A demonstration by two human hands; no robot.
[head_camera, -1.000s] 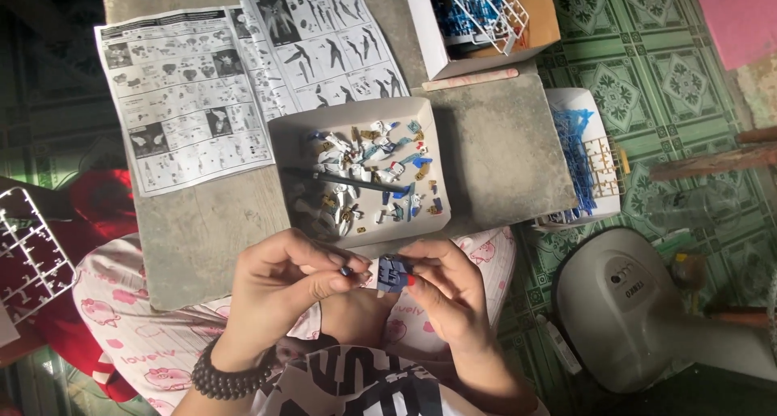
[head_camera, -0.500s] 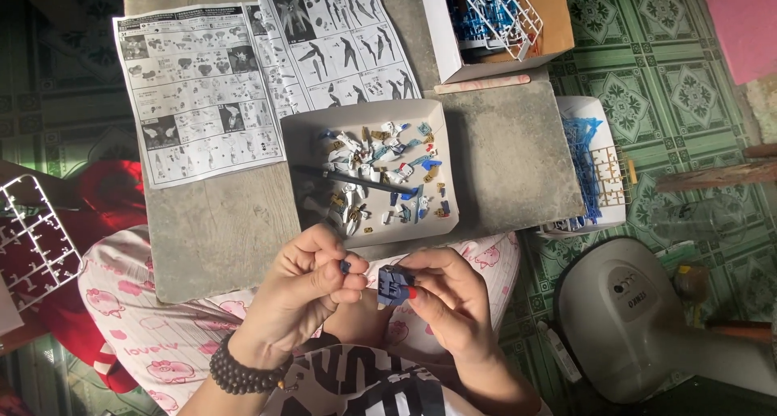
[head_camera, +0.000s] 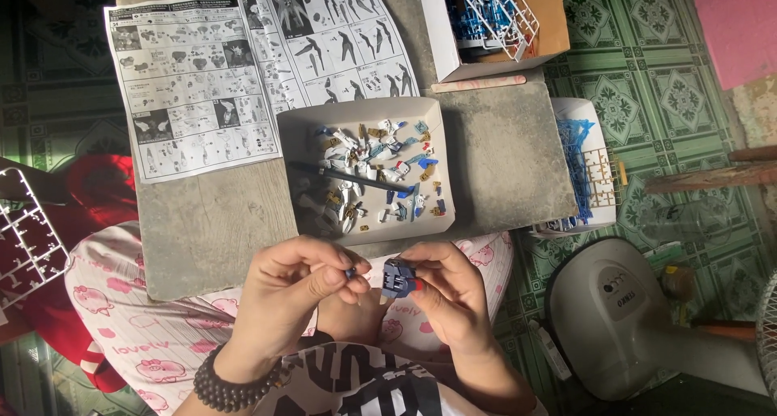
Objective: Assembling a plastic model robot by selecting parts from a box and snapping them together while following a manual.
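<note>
Right hand (head_camera: pixel 453 290) pinches the blue model part (head_camera: pixel 399 276), left hand (head_camera: pixel 303 282) pinches a tiny piece (head_camera: pixel 350 272) (easy to drop into the lap).

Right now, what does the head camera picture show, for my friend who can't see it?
Two hands meet over a lap: the right hand holds a blue model part, the left hand pinches a tiny piece. Beyond, a tray of small parts and an instruction sheet lie on a low table.
</note>
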